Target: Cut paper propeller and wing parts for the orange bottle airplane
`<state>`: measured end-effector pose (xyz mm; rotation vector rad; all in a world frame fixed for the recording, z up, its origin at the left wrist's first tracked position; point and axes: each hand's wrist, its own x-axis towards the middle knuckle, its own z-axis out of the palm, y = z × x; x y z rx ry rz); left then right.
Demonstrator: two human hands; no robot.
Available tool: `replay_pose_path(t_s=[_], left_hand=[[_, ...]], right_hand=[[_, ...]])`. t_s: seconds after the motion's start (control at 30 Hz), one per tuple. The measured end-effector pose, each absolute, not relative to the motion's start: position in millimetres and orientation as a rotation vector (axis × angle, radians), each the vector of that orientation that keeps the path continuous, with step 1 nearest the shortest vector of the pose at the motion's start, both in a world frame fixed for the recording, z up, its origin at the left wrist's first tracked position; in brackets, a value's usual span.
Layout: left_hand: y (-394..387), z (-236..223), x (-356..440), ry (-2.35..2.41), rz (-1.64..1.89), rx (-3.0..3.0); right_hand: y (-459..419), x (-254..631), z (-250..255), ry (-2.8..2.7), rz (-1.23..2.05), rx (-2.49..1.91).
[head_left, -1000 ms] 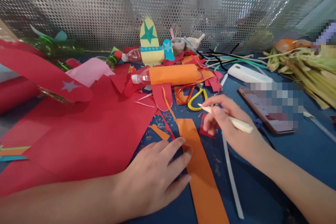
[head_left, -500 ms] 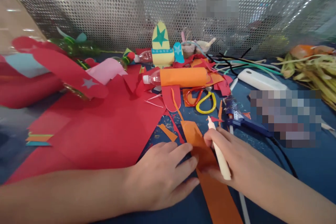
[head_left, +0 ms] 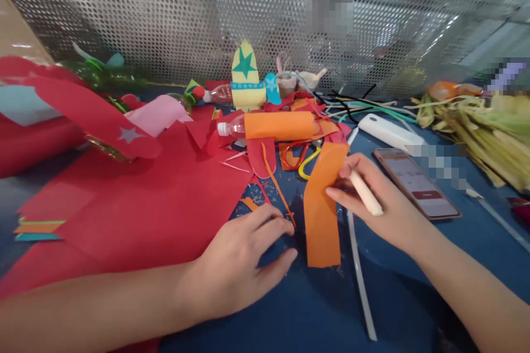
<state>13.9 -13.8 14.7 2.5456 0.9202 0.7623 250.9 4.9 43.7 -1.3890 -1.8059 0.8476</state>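
Held the orange strip [head_left: 323, 209] by its edge, with the pale pen [head_left: 366, 194], in the fingers of the right hand [head_left: 391, 198], at two o'clock from the left hand [head_left: 244, 253], its fingers released and loosely bent. Probably risked slippage or a stray mark from that shared grip, and snagging on the scissors [head_left: 302, 170], close at eleven o'clock.

Orange paper strip [head_left: 323, 215] curved, upper end raised; cream pen [head_left: 366, 193] slanted beside it.
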Motion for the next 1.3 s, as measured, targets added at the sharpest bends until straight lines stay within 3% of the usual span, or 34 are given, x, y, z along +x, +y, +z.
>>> replay_pose_path(t_s=[0.27, 0.53, 0.77, 1.0, 1.3], left_hand=[[2, 17, 7, 0.766, 0.906, 2.861], [-5, 31, 5, 0.737, 0.847, 2.343], [-10, 36, 8, 0.699, 0.825, 2.306], [-7, 21, 10, 0.666, 0.741, 2.288], [44, 18, 7, 1.018, 0.989, 2.000]], right_hand=[[7, 239, 36, -1.652, 1.180, -1.294], [4, 232, 31, -1.570, 0.914, -1.290], [9, 240, 36, -1.482, 0.609, -1.199], [-4, 243, 59, -1.918, 1.411, -0.996], [-11, 234, 52, -1.948, 1.383, -1.193]])
